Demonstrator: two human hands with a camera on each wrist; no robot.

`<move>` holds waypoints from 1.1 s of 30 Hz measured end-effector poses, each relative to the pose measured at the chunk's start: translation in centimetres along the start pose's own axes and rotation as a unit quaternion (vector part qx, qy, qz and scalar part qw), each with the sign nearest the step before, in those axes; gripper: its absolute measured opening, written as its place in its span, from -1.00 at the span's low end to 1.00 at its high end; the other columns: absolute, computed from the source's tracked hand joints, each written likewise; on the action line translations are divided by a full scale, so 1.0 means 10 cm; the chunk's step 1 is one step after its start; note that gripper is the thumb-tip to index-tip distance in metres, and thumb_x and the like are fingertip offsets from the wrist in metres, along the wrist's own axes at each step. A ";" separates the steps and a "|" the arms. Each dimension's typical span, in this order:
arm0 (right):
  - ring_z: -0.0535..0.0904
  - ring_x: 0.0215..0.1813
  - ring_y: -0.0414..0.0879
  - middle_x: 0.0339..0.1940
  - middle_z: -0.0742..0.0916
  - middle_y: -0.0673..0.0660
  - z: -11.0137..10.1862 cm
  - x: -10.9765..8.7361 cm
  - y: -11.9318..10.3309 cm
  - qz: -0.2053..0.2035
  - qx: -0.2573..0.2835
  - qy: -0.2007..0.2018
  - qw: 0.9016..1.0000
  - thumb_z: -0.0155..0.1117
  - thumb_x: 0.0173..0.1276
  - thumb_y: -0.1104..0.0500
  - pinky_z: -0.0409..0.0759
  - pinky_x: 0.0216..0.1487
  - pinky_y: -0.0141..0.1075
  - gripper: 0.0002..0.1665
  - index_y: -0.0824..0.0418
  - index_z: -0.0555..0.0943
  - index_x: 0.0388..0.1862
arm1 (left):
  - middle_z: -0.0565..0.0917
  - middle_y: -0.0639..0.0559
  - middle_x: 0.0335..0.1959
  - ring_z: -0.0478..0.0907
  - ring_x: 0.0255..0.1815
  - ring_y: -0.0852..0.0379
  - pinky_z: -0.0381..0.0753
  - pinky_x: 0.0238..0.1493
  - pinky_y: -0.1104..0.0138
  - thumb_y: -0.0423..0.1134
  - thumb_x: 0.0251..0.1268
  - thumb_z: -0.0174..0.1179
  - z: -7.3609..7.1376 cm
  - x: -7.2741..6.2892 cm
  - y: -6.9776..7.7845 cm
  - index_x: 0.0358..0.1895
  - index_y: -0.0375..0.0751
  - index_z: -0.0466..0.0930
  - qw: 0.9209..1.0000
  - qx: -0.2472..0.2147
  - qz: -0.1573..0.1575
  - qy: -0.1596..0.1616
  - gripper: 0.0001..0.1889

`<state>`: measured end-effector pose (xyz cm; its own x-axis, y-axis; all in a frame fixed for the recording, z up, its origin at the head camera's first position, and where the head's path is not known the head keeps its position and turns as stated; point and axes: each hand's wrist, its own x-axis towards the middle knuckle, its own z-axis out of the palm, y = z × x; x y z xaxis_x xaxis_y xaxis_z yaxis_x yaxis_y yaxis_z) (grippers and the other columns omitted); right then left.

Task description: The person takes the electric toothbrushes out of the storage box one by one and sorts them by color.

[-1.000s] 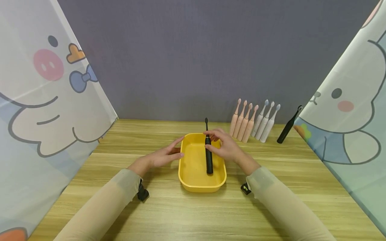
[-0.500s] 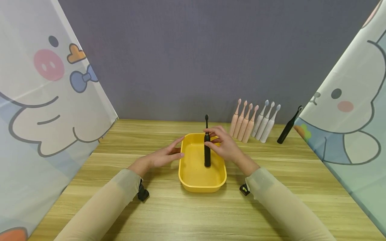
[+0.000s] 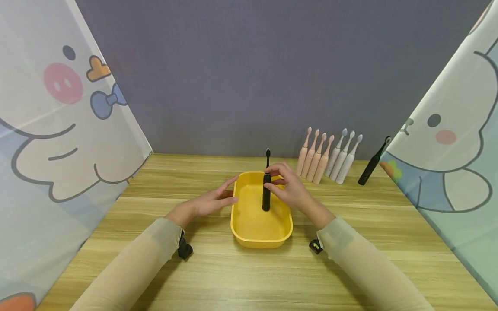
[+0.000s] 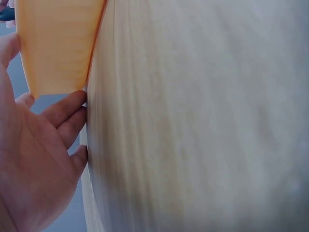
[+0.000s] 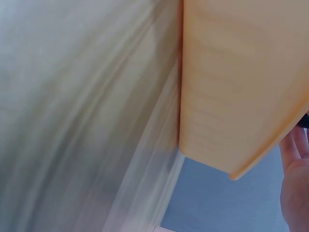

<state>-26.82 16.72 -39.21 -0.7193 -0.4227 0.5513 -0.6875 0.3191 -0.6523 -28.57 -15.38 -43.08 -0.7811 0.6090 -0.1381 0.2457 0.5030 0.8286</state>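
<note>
A black electric toothbrush [image 3: 266,196] stands nearly upright inside the yellow basin [image 3: 260,243], its brush head pointing up. My right hand [image 3: 288,185] pinches it near the top of the handle between thumb and fingers, over the basin's right side. Against the basin's left rim rests my left hand [image 3: 206,203], thumb and fingers spread fairly straight. In the left wrist view the left hand [image 4: 43,140] touches the basin's outer wall [image 4: 58,48], with lower fingers at the tabletop. The right wrist view shows mostly the basin wall [image 5: 236,87] and part of the right hand [image 5: 295,188].
Several pink electric toothbrushes [image 3: 311,164] stand in a row at the back right, beside three white ones [image 3: 342,164]. Farther right stands another black toothbrush [image 3: 371,166]. A grey panel [image 3: 249,77] rises behind the wooden table [image 3: 249,280], with patterned cloths at both sides.
The toothbrush in my right hand has gone from leaning toward me to nearly upright, its lower end moving away from me. The left hand and basin have stayed put.
</note>
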 end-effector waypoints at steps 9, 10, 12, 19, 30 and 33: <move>0.70 0.27 0.33 0.23 0.58 0.43 0.03 -0.05 -0.02 0.037 0.049 -0.001 0.998 0.46 0.40 0.54 0.83 0.22 -0.04 -0.56 0.41 0.38 0.05 | 0.31 -0.19 0.75 0.28 0.76 -0.20 0.22 0.74 -0.28 0.32 0.67 0.12 -0.01 -0.01 0.02 0.82 0.52 -0.31 1.000 0.005 0.003 0.000 -0.07; 0.70 0.28 0.33 0.24 0.57 0.43 0.03 -0.05 -0.02 0.041 0.055 0.001 0.998 0.45 0.41 0.55 0.83 0.23 -0.07 -0.54 0.42 0.37 0.06 | 0.31 -0.19 0.75 0.28 0.76 -0.20 0.22 0.74 -0.27 0.32 0.67 0.12 -0.01 -0.01 0.02 0.82 0.52 -0.31 1.000 0.005 0.003 0.000 -0.07; 0.70 0.26 0.32 0.21 0.58 0.43 0.03 -0.06 -0.01 0.052 0.065 0.006 0.997 0.45 0.40 0.55 0.83 0.23 -0.16 -0.51 0.43 0.35 0.11 | 0.32 -0.19 0.75 0.29 0.75 -0.19 0.24 0.73 -0.26 0.31 0.68 0.12 -0.01 -0.01 0.03 0.82 0.52 -0.31 1.000 0.005 0.002 0.000 -0.08; 0.71 0.17 0.16 0.15 0.65 0.40 0.01 -0.09 0.01 0.084 0.075 0.008 0.994 0.47 0.43 0.50 0.81 0.23 -0.26 -0.47 0.48 0.50 0.30 | 0.33 -0.17 0.74 0.30 0.75 -0.19 0.27 0.72 -0.25 0.31 0.68 0.12 0.00 -0.02 0.03 0.81 0.54 -0.31 1.000 0.007 0.001 0.001 -0.08; 0.79 0.17 0.27 0.18 0.73 0.36 -0.01 -0.13 -0.01 0.120 0.051 -0.020 0.991 0.50 0.48 0.38 0.84 0.17 -0.21 -0.53 0.39 0.61 0.30 | 0.32 -0.19 0.74 0.28 0.76 -0.19 0.23 0.73 -0.27 0.30 0.69 0.11 0.01 -0.02 0.02 0.81 0.54 -0.32 1.000 0.008 0.006 0.000 -0.09; 0.80 0.17 0.28 0.17 0.74 0.37 -0.02 -0.14 -0.01 0.130 0.051 -0.023 0.990 0.50 0.47 0.38 0.83 0.14 -0.25 -0.53 0.38 0.61 0.30 | 0.32 -0.18 0.75 0.27 0.76 -0.18 0.24 0.73 -0.27 0.27 0.70 0.11 0.01 -0.02 0.02 0.81 0.54 -0.31 1.000 0.006 0.009 -0.003 -0.10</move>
<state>-25.73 17.42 -39.84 -0.8636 -0.3760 0.3358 -0.4648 0.3361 -0.8191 -28.35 -15.35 -42.96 -0.7733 0.6214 -0.1260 0.2664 0.4988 0.8247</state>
